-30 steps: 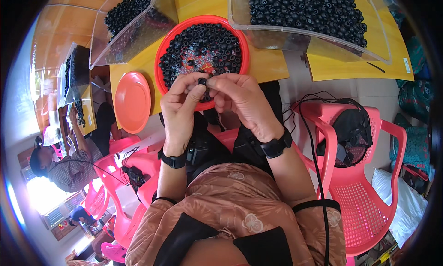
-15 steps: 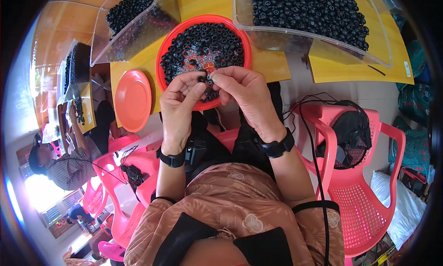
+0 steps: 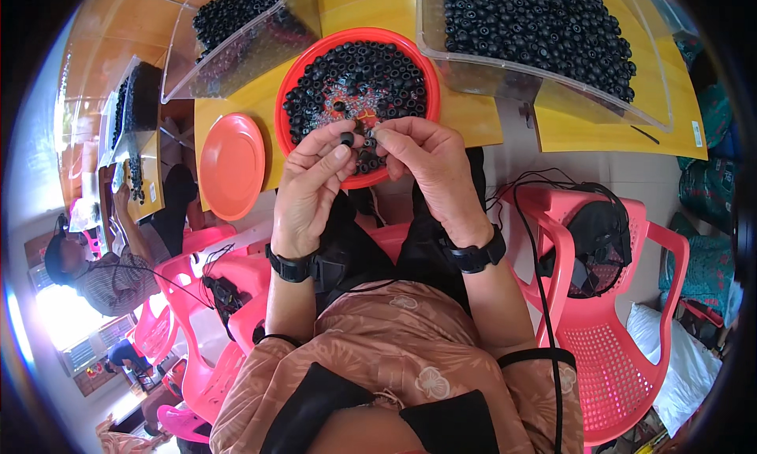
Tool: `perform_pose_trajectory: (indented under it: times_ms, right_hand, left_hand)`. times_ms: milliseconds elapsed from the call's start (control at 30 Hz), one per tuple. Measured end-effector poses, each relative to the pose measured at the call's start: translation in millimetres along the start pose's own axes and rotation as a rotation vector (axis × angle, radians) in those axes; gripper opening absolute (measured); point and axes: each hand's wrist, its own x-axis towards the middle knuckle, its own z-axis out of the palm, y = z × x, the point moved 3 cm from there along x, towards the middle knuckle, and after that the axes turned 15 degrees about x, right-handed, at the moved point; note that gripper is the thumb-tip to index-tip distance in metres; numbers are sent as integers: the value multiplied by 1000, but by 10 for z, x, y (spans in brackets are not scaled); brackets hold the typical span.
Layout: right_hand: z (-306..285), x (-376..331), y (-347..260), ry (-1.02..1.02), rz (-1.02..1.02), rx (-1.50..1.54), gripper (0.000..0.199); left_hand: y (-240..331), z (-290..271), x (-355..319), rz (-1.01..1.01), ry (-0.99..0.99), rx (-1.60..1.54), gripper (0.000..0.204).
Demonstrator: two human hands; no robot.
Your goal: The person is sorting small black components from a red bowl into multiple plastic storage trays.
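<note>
Between the thumb and fingers of my left hand point(image 3: 309, 184) is a small black cap-like piece point(image 3: 347, 139), its smooth rounded side showing. My right hand point(image 3: 430, 166) is close beside it, thumb and forefinger pinched together. Whatever those right fingertips hold is too small to name. Both hands are over the near part of a round red basin point(image 3: 433, 99). Many hollow black pieces point(image 3: 398, 69) like the held one lie in the basin, around a patch of tiny shiny clear or metallic bits point(image 3: 359, 91).
Clear plastic bins point(image 3: 552, 87) point(image 3: 229, 68) full of black pieces stand on the yellow table point(image 3: 473, 123). An orange-red plate point(image 3: 231, 166) lies left of the basin. Pink chairs point(image 3: 607, 359) flank me, with a black bag and cables on the right one. Another person point(image 3: 118, 280) sits at far left.
My hands have drawn slightly apart. The black piece in my left fingers has turned from its hollow end to its rounded side. The whole view has shifted a little.
</note>
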Motion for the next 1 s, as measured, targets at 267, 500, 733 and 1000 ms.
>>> perform_pose_trajectory:
  times_ms: [267, 500, 733, 1000]
  right_hand:
    - [81, 0, 22, -16, 36, -60, 21]
    - [223, -31, 217, -16, 110, -35, 19]
    - [450, -141, 704, -122, 183, -37, 20]
    - [876, -645, 1115, -259, 196, -142, 20]
  left_hand:
    - [-38, -128, -85, 0, -78, -204, 32]
    - [69, -269, -422, -38, 36, -223, 32]
    - [277, -513, -1242, 78, 246, -114, 33]
    - [299, -929, -2347, 253, 372, -161, 35]
